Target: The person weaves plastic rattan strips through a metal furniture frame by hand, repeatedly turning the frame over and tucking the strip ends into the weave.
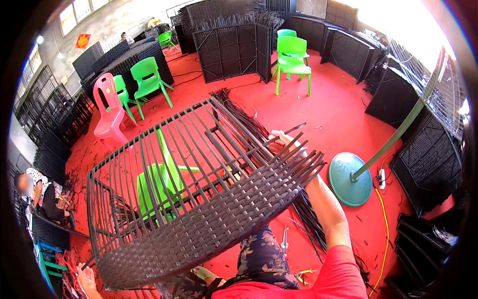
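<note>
Facing me: flat dark-brown panel (pixel 199 224), part woven, part barred, slanting above the red floor (pixel 343 94).
My right hand (pixel 282 141): at its right end, among loose dark strips (pixel 309 160); grip, I cannot tell.
My left hand (pixel 88 280): near its lower left corner, well apart from the right; grip likewise unclear.
Seen through bars: bright-green plastic chair (pixel 172 180).

Two hands in play — one left hand (pixel 87 280), one right hand (pixel 285 142) — and a single part-woven black frame (pixel 214 224)! Green chairs (pixel 292 46), I make it six; pink chair (pixel 110 122), only one. One yellow cable (pixel 387 226), one white power strip (pixel 381 178), one round teal base (pixel 343 182), and two co-workers (pixel 46 192)!
</note>
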Available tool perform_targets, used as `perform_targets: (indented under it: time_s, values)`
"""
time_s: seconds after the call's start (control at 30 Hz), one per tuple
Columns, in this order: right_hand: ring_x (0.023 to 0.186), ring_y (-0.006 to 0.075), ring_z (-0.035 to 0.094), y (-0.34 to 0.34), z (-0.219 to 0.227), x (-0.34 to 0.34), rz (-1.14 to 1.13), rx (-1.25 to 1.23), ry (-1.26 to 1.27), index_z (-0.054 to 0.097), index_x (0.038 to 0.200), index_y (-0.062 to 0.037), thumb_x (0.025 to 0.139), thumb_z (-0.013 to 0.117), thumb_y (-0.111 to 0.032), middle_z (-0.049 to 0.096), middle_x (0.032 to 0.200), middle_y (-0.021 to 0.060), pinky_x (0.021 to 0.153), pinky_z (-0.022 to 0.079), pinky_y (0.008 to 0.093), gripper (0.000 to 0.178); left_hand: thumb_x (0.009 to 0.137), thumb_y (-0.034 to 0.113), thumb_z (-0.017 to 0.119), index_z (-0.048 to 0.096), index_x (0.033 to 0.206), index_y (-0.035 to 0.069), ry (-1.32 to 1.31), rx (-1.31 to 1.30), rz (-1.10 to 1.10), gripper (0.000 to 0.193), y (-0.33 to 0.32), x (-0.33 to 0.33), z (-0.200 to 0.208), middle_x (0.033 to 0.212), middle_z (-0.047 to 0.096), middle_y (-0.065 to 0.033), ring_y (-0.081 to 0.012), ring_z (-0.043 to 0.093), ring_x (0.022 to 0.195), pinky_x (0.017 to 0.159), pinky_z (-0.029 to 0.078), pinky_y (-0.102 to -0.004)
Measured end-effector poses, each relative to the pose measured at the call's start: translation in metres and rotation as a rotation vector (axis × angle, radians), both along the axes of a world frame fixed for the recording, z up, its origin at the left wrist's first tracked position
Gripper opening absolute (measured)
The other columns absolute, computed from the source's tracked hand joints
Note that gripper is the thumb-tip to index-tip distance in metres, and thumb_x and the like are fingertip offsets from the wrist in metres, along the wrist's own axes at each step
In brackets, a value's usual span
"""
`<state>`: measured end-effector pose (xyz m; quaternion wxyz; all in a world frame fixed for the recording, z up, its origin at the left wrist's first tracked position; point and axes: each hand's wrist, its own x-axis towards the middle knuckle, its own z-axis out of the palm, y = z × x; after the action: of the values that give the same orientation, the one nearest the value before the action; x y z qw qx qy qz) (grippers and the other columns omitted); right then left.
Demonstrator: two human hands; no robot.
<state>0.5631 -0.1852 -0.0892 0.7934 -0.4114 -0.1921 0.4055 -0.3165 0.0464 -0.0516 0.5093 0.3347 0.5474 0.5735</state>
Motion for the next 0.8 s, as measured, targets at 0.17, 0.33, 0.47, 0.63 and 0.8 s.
perform_targets:
  time_s: [0.17,0.33,0.47,0.63,0.8]
  values:
    - [0.092,0.0159,0.058,-0.007,0.009,-0.014,0.107,0.061,-0.072,0.052,0.111,-0.0011,0.086,0.055,-0.029,0.059,0.099,0.0067,0.083,0.048,0.0269,0.038,0.079,0.042,0.058,0.053,0.116,0.016,0.090,-0.028,-0.065,0.046,-0.010,-0.011,0.022,0.106,0.056,-0.0019,-0.0157,0.053,0.097,0.087,0.041,-0.0300]
    - [0.093,0.0157,0.058,-0.014,0.010,-0.014,0.132,0.038,-0.004,0.053,0.111,-0.0010,0.084,0.058,-0.026,0.059,0.099,0.0059,0.083,0.048,0.0271,0.037,0.083,0.039,0.055,0.058,0.107,0.013,0.079,0.081,-0.045,0.036,-0.019,-0.020,0.030,0.094,0.059,-0.0044,-0.0138,0.056,0.089,0.080,0.044,-0.0305]
    - [0.089,0.0135,0.058,-0.017,0.015,-0.021,0.122,0.043,-0.009,0.056,0.107,-0.0026,0.082,0.060,-0.024,0.060,0.097,0.0051,0.076,0.049,0.0254,0.033,0.082,0.035,0.058,0.054,0.116,0.014,0.035,0.010,-0.082,0.040,-0.016,-0.079,0.020,0.105,0.057,-0.0013,-0.0136,0.054,0.096,0.084,0.045,-0.0289]
    - [0.083,0.0114,0.058,-0.020,0.013,-0.020,0.135,0.005,-0.009,0.058,0.105,-0.0038,0.082,0.061,-0.025,0.061,0.094,0.0040,0.069,0.048,0.0232,0.032,0.080,0.037,0.060,0.055,0.113,0.014,0.073,-0.005,-0.056,0.041,-0.014,-0.077,0.016,0.104,0.057,-0.0020,-0.0131,0.055,0.092,0.082,0.046,-0.0283]
    - [0.075,0.0094,0.055,-0.023,0.020,-0.025,0.045,-0.167,-0.102,0.059,0.106,-0.0048,0.080,0.063,-0.030,0.060,0.087,0.0017,0.064,0.046,0.0224,0.036,0.078,0.039,0.061,0.056,0.112,0.014,0.077,-0.003,-0.003,0.042,-0.012,-0.090,0.015,0.103,0.057,-0.0020,-0.0131,0.054,0.091,0.082,0.046,-0.0281]
